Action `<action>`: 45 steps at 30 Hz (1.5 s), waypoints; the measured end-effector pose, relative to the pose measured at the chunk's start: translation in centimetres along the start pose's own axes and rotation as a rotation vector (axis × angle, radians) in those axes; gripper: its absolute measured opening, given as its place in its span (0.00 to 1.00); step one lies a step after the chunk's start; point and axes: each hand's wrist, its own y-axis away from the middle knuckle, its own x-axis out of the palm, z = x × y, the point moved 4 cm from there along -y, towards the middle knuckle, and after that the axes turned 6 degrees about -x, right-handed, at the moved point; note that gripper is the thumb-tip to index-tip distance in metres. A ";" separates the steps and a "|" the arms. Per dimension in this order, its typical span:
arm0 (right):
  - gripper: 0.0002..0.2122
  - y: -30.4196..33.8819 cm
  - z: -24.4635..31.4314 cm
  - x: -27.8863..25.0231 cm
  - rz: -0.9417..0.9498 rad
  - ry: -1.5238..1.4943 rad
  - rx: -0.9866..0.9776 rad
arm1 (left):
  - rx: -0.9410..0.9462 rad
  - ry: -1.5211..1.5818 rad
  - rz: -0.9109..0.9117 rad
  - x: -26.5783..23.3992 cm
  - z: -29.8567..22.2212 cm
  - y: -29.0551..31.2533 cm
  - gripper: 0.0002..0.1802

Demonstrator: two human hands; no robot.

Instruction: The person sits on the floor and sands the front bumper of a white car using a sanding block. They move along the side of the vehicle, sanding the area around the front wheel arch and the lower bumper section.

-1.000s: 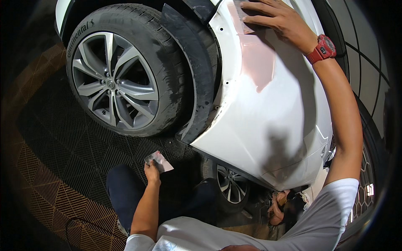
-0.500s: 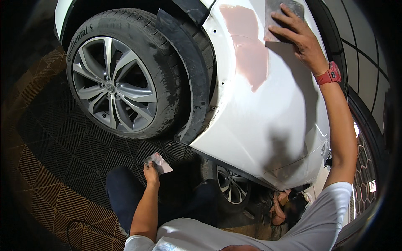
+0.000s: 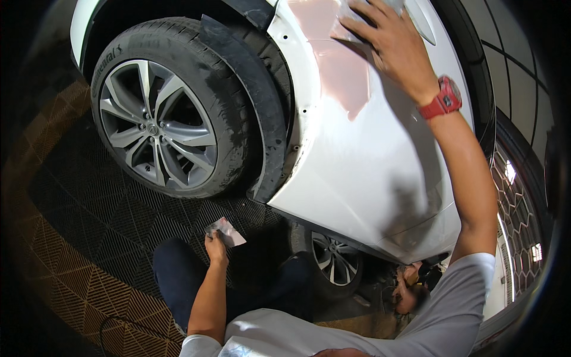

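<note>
My right hand (image 3: 404,56), with a red watch on the wrist, presses a thin grey spreader (image 3: 343,13) against the white car body panel (image 3: 369,166). Its fingers are spread over the sheet's back. The spreader overlaps the right side of a smooth pink filler patch (image 3: 345,71), which tapers to a point lower down. Low on the left, my left hand (image 3: 216,249) pinches a small flat plate (image 3: 232,233) smeared with pink and grey, held above my knee and well apart from the car.
Left of the panel stands a wheel (image 3: 157,128) with a black tyre. A loose-edged black arch liner (image 3: 262,113) curves beside it. Another wheel (image 3: 335,259) shows below the car. A person's hand (image 3: 405,291) is at the lower right. Ribbed tiles (image 3: 101,279) cover the floor.
My right hand has slid left with the spreader, from the white panel beside the filler onto the patch. My left hand has stayed in place with the plate. The view has shifted slightly.
</note>
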 end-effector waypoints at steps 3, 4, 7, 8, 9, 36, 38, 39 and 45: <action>0.24 6.0 -0.4 3.5 -0.062 0.018 0.092 | -0.002 0.015 0.037 0.6 0.2 0.1 0.23; 0.25 6.8 -0.1 3.7 -0.054 0.009 0.113 | 0.013 0.023 0.043 0.4 0.4 -0.2 0.23; 0.27 9.4 0.2 3.4 -0.041 -0.052 0.169 | 0.028 0.025 0.065 0.7 1.2 -0.8 0.23; 0.28 10.0 0.5 2.8 -0.049 -0.101 0.216 | 0.025 0.016 0.051 0.6 0.9 -0.8 0.23; 0.29 10.8 0.9 1.6 -0.058 -0.147 0.262 | 0.022 0.008 0.038 0.6 0.7 -0.6 0.22; 0.32 21.6 32.6 -3.5 -0.118 -1.508 0.359 | 0.517 0.029 0.238 6.0 -12.0 15.9 0.21; 0.34 21.2 33.6 -1.9 -0.220 -1.655 0.324 | 0.382 0.222 0.435 8.1 -12.4 17.7 0.20; 0.34 21.9 34.9 -0.3 -0.161 -1.610 0.370 | 0.338 0.274 0.480 8.8 -12.8 19.0 0.20; 0.32 24.2 32.1 2.2 0.224 -1.119 0.341 | 0.577 -0.072 0.330 7.2 -16.0 20.0 0.25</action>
